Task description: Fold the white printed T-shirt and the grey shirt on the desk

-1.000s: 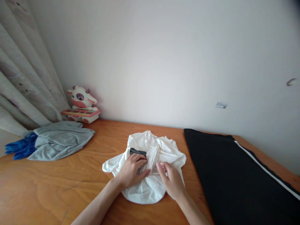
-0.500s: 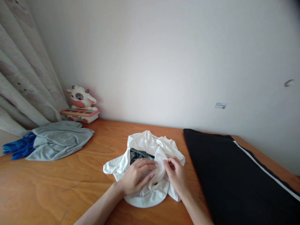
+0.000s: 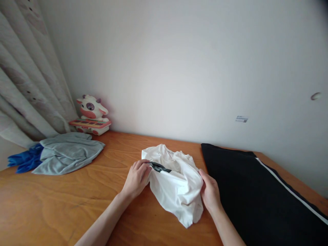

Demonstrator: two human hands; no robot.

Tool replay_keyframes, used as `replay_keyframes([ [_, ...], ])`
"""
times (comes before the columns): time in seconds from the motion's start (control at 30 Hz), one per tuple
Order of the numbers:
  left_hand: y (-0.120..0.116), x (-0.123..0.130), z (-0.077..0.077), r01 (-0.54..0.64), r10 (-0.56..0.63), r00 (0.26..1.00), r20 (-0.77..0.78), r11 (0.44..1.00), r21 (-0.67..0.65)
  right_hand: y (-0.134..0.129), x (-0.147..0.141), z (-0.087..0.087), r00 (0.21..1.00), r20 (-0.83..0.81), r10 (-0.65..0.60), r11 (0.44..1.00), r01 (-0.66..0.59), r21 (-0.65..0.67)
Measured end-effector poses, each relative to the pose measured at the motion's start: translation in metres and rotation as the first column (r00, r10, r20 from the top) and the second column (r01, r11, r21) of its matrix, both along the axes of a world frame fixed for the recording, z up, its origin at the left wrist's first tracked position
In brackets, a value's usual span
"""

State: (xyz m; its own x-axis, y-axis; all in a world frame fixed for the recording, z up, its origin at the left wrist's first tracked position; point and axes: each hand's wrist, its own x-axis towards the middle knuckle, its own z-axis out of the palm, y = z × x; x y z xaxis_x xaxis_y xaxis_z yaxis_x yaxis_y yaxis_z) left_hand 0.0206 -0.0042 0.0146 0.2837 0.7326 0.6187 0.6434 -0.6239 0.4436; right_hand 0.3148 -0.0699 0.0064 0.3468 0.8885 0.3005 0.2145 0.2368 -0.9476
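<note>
A crumpled white shirt point(image 3: 176, 189) with a dark printed patch point(image 3: 160, 167) lies bunched at the middle of the wooden table, its near part lifted and hanging in folds. At its left edge, beside the dark patch, my left hand point(image 3: 137, 177) pinches the fabric with fingers closed. My right hand point(image 3: 210, 191) grips the shirt's right edge, thumb on top and the other fingers partly hidden behind the cloth.
Black trousers point(image 3: 248, 194) with a white stripe lie flat on the right. Grey cloth point(image 3: 70, 152) and blue cloth point(image 3: 27, 157) are heaped at the left. A cow toy keyboard point(image 3: 91, 116) stands by the curtain point(image 3: 28, 75) and wall.
My hands have moved apart, left hand to the left and right hand to the right. Between them the shirt's near part is now raised and spread, its left sleeve no longer stretched out.
</note>
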Motion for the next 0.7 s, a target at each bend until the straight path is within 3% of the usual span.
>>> replay_keyframes([
  [0.07,0.0,-0.004,0.006,-0.028,0.034,0.979,0.203,0.999,-0.032,-0.004,-0.004,0.004,0.988,-0.032,0.152,0.986,-0.154,-0.061],
  [0.13,0.001,-0.01,0.008,-0.079,0.09,0.93,0.357,0.996,-0.047,-0.006,-0.008,0.007,0.972,0.013,0.234,0.969,-0.232,-0.088],
  [0.23,0.0,-0.018,0.009,-0.172,0.139,0.882,0.45,0.984,0.033,-0.002,-0.009,0.003,0.973,0.187,0.135,0.989,-0.122,-0.082],
  [0.3,-0.005,-0.018,0.013,-0.121,0.064,0.928,0.367,0.983,0.135,0.003,-0.007,-0.007,0.947,0.319,0.047,0.998,-0.03,-0.059],
  [0.37,-0.015,-0.011,0.02,0.09,-0.116,0.984,0.138,0.98,0.179,0.006,-0.006,-0.018,0.907,0.421,0.002,1.0,0.007,-0.02],
  [0.47,-0.033,0.011,0.027,0.377,-0.363,0.91,-0.2,0.926,0.034,0.008,-0.006,-0.028,0.833,0.552,-0.019,1.0,0.016,0.011],
  [0.57,-0.047,0.035,0.023,0.398,-0.408,0.856,-0.318,0.912,-0.099,0.006,-0.008,-0.03,0.766,0.643,-0.024,1.0,0.026,0.007],
  [0.7,-0.053,0.048,0.015,0.37,-0.394,0.866,-0.309,0.919,-0.136,0.008,-0.009,-0.03,0.796,0.605,-0.029,0.999,0.002,0.046],
])
